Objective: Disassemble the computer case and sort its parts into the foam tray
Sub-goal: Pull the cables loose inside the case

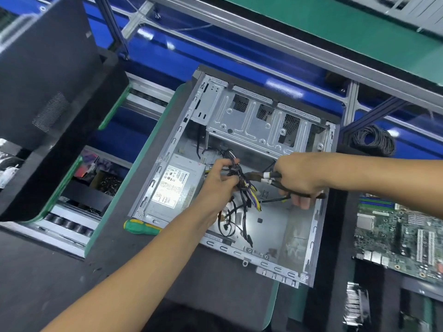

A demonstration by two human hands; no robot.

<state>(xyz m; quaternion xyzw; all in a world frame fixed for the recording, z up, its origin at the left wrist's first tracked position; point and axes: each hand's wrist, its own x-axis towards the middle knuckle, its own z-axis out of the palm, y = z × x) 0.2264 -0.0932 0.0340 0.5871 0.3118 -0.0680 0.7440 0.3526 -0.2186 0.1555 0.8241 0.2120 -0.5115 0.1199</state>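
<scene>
The open metal computer case (297, 238) lies on its side on a dark mat. Its power supply (176, 185) sits at the left inside, with a white label on top. A tangle of black and coloured cables (242, 200) spills from it across the case floor. My left hand (219, 180) grips the cable bundle near the power supply. My right hand (298, 179) holds a black cable with white connectors (268, 178), stretched between both hands. The drive cage (259, 118) fills the far side of the case.
A green and yellow screwdriver (141, 227) lies at the case's near left corner. The removed motherboard (402, 236) rests in the black foam tray (335, 236) at the right, a heatsink (357, 305) below it. A black side panel (45, 75) stands at the left. Coiled cables (374, 140) lie at the far right.
</scene>
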